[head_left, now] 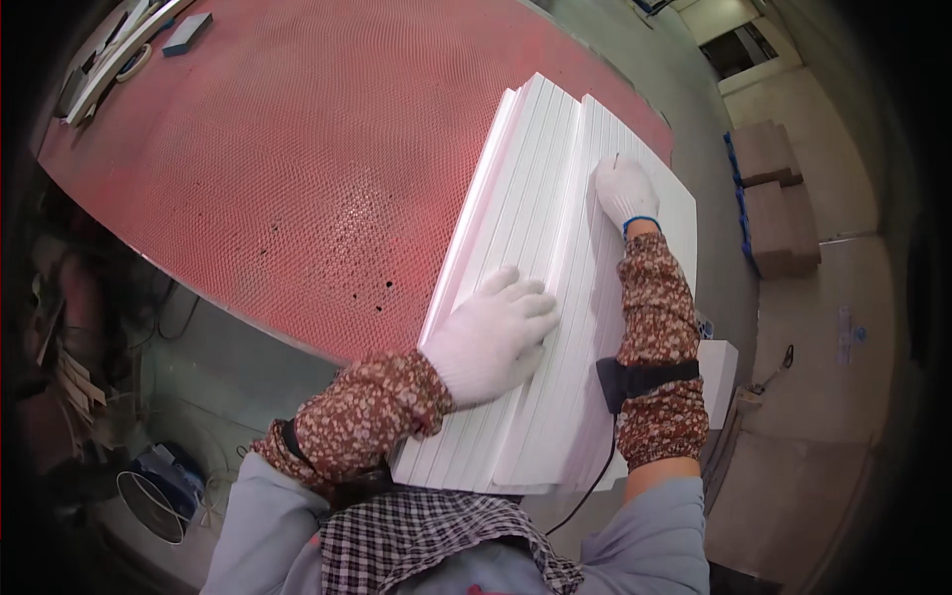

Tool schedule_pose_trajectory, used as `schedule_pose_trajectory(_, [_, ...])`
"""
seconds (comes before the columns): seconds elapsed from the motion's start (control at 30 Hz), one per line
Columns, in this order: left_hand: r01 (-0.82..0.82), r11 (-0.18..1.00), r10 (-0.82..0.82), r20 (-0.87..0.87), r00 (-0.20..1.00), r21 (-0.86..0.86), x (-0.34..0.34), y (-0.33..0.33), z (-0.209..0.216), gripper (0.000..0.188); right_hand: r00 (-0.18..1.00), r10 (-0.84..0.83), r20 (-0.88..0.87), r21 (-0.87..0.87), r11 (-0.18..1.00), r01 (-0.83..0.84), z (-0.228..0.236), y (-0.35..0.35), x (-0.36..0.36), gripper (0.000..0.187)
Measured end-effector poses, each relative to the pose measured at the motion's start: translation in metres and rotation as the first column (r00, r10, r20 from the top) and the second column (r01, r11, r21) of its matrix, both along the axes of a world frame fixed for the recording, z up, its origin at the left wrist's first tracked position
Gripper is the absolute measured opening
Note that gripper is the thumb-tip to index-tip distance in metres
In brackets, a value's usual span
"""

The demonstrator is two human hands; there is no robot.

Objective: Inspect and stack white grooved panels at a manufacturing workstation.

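White panels with long parallel grooves (pixel 540 188) lie one over another, slanting from my waist toward the far right. My left hand (pixel 496 332), in a white knit glove, rests on the grooved face with its fingers stretched out. Farther along, my right hand (pixel 627 188), gloved the same way, is closed above the right-hand panel. A small dark tip shows at its fingers; the rest of what it holds is hidden. Patterned sleeve covers wrap both forearms, and a black strap with a small dark box (pixel 635 382) sits on the right one.
Under the panels spreads a red, mesh-textured tabletop (pixel 297 149). A grey block (pixel 186 34) and long white strips (pixel 119 64) lie at its far left. Brown stacked sheets (pixel 773 203) stand beyond on the right. A round-rimmed container (pixel 154 496) is on the floor at lower left.
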State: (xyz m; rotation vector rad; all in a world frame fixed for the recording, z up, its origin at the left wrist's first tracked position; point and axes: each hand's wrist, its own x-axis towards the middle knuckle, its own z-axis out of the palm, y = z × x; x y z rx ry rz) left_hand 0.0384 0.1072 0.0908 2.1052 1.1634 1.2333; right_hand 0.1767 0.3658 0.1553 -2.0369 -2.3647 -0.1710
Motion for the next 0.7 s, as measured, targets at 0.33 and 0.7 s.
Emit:
schedule_pose_trajectory(0.33, [-0.052, 0.999, 0.051, -0.159, 0.986, -0.004, -0.017, 0.011, -0.035, 0.019, 0.991, 0.009, -0.135, -0.035, 0.999, -0.014, -0.05, -0.246, 0.031, 0.041])
schedule_pose_trajectory(0.7, [-0.06, 0.997, 0.047, -0.241, 0.969, -0.047, -0.022, 0.012, -0.041, 0.018, 0.97, 0.053, -0.237, 0.108, 0.994, -0.028, -0.075, -0.415, 0.055, 0.019])
